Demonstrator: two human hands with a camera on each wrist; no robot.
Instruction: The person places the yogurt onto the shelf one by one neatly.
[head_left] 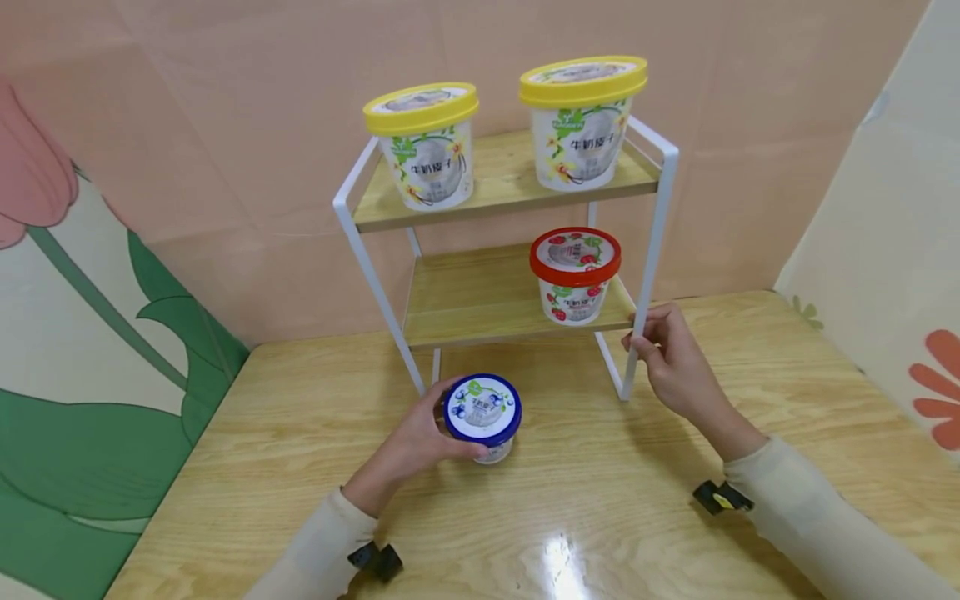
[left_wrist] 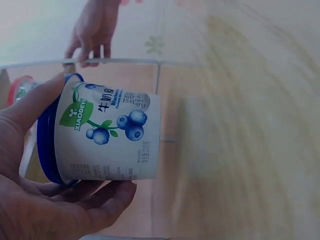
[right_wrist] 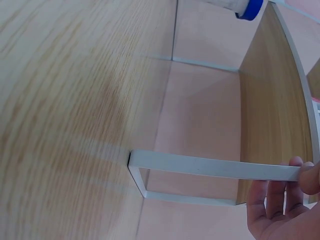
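My left hand (head_left: 423,442) grips a white tub with a blue lid (head_left: 482,408) and blueberry pictures, in front of the shelf's left side. In the left wrist view the thumb and fingers wrap the blueberry tub (left_wrist: 107,132) near its lid. The tub seems to be just above the table. My right hand (head_left: 671,362) holds the white metal front-right leg of a two-tier shelf (head_left: 495,296) at the lower board's height. The right wrist view shows thumb and fingers of this hand (right_wrist: 282,205) around the leg (right_wrist: 215,167).
Two yellow-lidded tubs, a left one (head_left: 429,154) and a right one (head_left: 581,129), stand on the top board. A red-lidded tub (head_left: 575,279) sits at the right of the lower board. The shelf stands on a wooden table (head_left: 300,433) before a pink wall covering (head_left: 247,125).
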